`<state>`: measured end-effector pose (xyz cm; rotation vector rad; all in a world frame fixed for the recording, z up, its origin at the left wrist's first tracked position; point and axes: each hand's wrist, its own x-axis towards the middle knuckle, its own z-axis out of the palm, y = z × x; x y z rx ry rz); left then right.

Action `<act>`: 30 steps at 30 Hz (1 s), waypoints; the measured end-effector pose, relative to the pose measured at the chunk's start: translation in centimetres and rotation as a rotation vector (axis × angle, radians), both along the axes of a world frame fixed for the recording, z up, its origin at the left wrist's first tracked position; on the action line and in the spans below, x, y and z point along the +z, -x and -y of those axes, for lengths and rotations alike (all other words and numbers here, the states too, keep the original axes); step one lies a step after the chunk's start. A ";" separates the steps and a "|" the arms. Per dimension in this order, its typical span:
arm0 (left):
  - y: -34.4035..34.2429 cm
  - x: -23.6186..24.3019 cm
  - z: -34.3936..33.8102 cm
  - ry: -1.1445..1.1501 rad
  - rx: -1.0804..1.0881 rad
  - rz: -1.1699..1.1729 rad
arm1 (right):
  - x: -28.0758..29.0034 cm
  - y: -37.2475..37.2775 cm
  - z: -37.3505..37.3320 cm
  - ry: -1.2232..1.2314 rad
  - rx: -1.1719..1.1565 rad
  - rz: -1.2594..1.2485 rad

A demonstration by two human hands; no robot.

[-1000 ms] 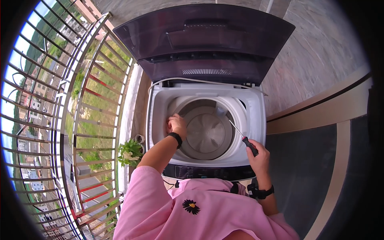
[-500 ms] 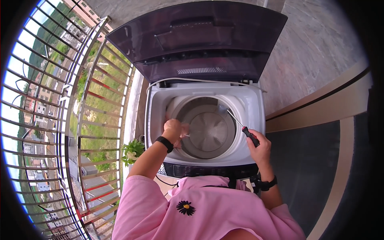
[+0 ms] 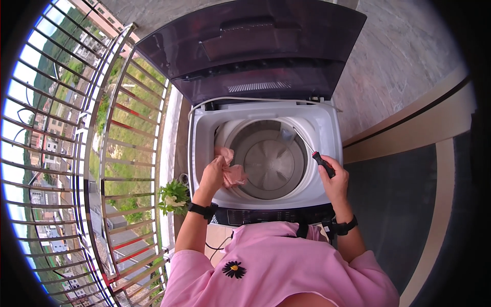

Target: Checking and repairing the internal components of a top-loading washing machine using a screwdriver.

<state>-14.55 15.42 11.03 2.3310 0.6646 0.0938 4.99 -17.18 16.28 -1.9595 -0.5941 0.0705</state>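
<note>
An open top-loading washing machine (image 3: 327, 133) stands in front of me, its steel drum (image 3: 263, 153) visible. At the left inner edge of the tub, my left hand (image 3: 212, 175) has its fingers closed on a crumpled pink cloth (image 3: 234, 175), part of which hangs over the drum rim. My right hand (image 3: 334, 181) grips the black-and-red handle of a screwdriver (image 3: 322, 162) above the right side of the rim. The screwdriver's thin shaft slants up-left to a small translucent bluish piece (image 3: 286, 134) at the drum's upper right; whether they touch I cannot tell.
The dark lid (image 3: 255, 41) stands raised behind the tub, with a pale hose below it. A metal railing (image 3: 130, 135) runs along the left, beside a potted plant (image 3: 173, 197). A marble-like wall (image 3: 388, 66) and dark panel (image 3: 391, 215) are at the right.
The pink cloth has come into view in my left hand, which has drawn a little down and toward me. My right hand and the screwdriver have moved slightly up and right.
</note>
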 end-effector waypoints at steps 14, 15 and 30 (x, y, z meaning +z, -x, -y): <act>2.6 6.3 2.6 1.362 0.260 0.882 | 1.1 2.5 -1.2 0.007 0.024 -0.024; 2.8 6.3 2.7 1.389 0.332 0.917 | 1.2 2.7 -1.1 -0.001 0.034 -0.021; 9.4 10.9 5.2 1.438 0.227 1.172 | 0.1 5.7 4.5 -0.441 0.084 -0.715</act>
